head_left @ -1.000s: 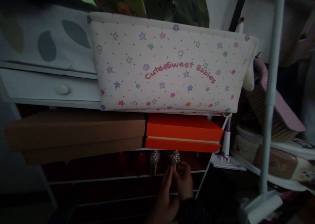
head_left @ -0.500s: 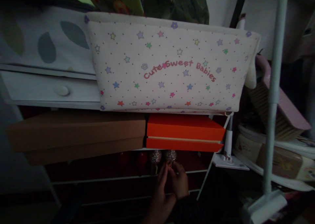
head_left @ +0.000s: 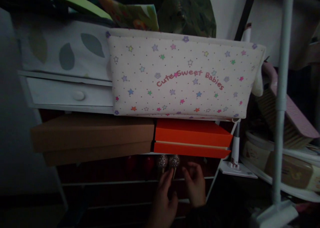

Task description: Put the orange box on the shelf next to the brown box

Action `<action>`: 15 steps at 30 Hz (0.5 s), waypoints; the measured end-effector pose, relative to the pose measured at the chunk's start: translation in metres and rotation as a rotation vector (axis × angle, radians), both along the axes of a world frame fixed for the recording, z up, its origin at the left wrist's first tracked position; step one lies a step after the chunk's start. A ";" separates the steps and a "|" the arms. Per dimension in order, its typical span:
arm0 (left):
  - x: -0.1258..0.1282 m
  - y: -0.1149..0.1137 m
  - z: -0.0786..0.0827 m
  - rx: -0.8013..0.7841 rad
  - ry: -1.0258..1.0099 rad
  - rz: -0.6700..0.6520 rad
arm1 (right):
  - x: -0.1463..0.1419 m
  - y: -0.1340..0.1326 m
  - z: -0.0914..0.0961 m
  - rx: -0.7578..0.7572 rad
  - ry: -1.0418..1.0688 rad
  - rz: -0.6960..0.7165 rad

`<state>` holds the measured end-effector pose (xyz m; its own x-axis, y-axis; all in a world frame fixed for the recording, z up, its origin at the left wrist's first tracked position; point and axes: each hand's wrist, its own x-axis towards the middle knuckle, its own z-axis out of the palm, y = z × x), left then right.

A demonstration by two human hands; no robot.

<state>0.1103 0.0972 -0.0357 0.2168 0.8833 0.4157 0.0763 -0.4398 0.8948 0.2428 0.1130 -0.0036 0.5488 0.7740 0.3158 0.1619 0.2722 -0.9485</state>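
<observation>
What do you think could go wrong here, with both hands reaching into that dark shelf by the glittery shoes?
The left hand rests by the right-hand one of two glittery shoes and the right hand hovers open beside it; in such dim light a shoe could be knocked over. The orange box overhangs just above the hands, so lifting them might bump it. The star-print fabric bin sits on that box and could shift with it.

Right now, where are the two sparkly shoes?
In the head view, low and middle: the sparkly shoes sit on the dark shelf under the orange box, right above the left hand, beside the right hand.
</observation>
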 end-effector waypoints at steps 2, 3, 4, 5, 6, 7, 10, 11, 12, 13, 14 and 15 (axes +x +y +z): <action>-0.009 -0.006 0.022 -0.063 -0.132 -0.038 | 0.000 -0.013 0.018 0.012 0.089 0.073; -0.016 -0.010 0.035 -0.135 -0.229 -0.058 | -0.001 -0.022 0.028 0.017 0.154 0.148; -0.024 -0.014 0.047 -0.218 -0.346 -0.120 | -0.001 -0.032 0.039 0.025 0.228 0.231; -0.033 -0.018 0.060 -0.285 -0.487 -0.221 | -0.001 -0.044 0.051 0.042 0.381 0.379; -0.043 -0.022 0.071 -0.348 -0.643 -0.348 | 0.000 -0.057 0.063 0.077 0.518 0.486; -0.054 -0.026 0.080 -0.376 -0.782 -0.474 | 0.001 -0.071 0.074 0.105 0.616 0.566; -0.088 -0.037 0.094 -0.319 -1.036 -0.794 | 0.006 -0.108 0.099 0.061 0.752 0.740; -0.098 -0.040 0.094 -0.268 -1.083 -0.898 | 0.008 -0.117 0.104 0.046 0.753 0.784; -0.107 -0.043 0.094 -0.213 -1.119 -0.989 | 0.009 -0.123 0.106 0.040 0.739 0.816; -0.114 -0.045 0.093 -0.159 -1.143 -1.070 | 0.011 -0.128 0.107 0.045 0.711 0.837; -0.120 -0.046 0.092 -0.106 -1.161 -1.149 | 0.013 -0.130 0.106 0.057 0.676 0.843; -0.125 -0.047 0.091 -0.056 -1.171 -1.219 | 0.015 -0.131 0.104 0.073 0.636 0.837</action>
